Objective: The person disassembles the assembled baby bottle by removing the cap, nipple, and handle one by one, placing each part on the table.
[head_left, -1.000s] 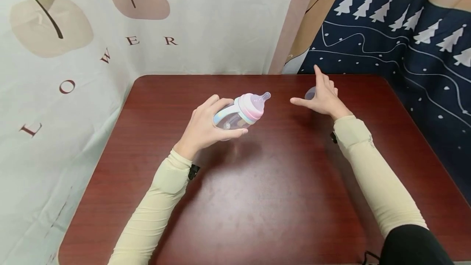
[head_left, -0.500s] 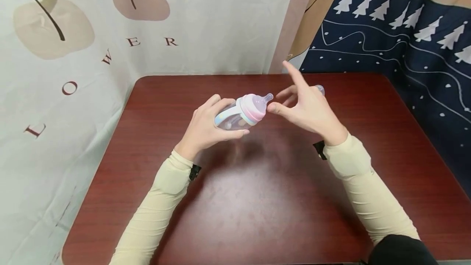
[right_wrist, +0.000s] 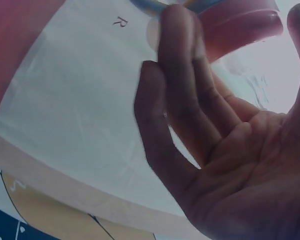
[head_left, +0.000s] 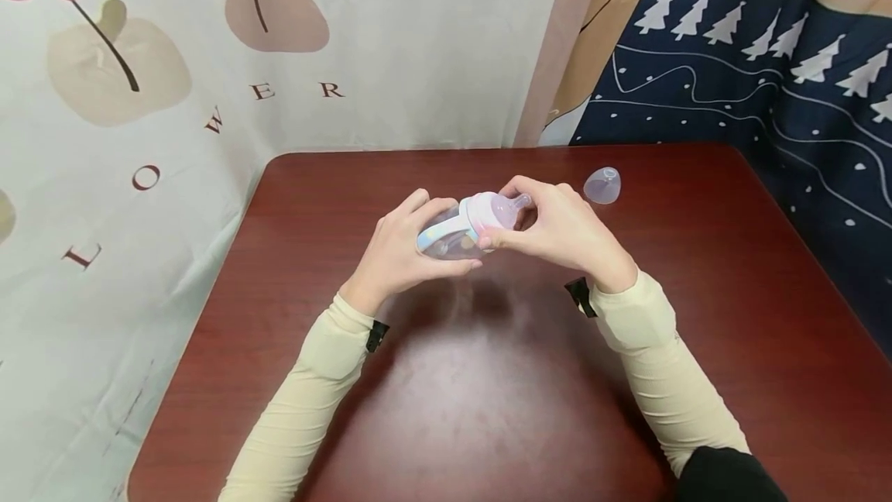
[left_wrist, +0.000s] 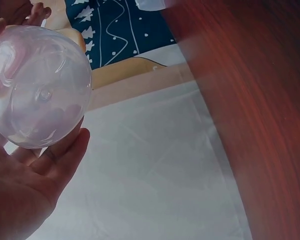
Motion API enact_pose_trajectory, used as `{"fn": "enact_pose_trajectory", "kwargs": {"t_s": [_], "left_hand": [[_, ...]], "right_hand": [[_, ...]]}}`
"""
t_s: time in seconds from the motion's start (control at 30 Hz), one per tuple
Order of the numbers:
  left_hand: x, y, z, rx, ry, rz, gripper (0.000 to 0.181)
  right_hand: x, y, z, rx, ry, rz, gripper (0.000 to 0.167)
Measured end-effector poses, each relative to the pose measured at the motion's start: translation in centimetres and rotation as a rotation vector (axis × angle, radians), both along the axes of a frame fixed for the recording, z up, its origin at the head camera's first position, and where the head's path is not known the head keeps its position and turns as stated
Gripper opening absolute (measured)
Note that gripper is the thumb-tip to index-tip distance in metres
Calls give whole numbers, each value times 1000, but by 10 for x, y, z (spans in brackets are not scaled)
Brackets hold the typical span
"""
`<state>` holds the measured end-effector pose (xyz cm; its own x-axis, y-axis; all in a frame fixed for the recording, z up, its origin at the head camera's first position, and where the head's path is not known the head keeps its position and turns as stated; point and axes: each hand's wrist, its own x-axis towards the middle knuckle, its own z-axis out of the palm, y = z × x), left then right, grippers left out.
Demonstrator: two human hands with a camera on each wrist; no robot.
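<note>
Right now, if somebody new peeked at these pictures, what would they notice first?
Probably the see-through and pink baby bottle, tipped sideways between the left hand and right hand, above the dark red table. Next, perhaps the navy cloth with white trees at the head view's upper right, then the little clear cap near the table's far edge.

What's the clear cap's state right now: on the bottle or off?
Off. The clear cap sits on the table, apart from the bottle, and the nipple shows uncovered.
</note>
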<state>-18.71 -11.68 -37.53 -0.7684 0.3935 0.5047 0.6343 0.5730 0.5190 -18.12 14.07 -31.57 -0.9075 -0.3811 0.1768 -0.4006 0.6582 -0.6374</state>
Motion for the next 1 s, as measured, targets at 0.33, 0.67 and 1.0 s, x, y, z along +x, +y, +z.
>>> {"fn": "enact_pose_trajectory", "kwargs": {"t_s": [0.33,0.67,1.0], "left_hand": [[3,2,-2,44,-7,-33,64],[1,1,-1,68,-45,-66,63],[2,1,-2,255,-274,-242,65]], "right_hand": [[3,-1,-1,-82,93,68,39],[2,-1,-3,-109,128,106,39],[5,13,7,-48,205,284,69]]}}
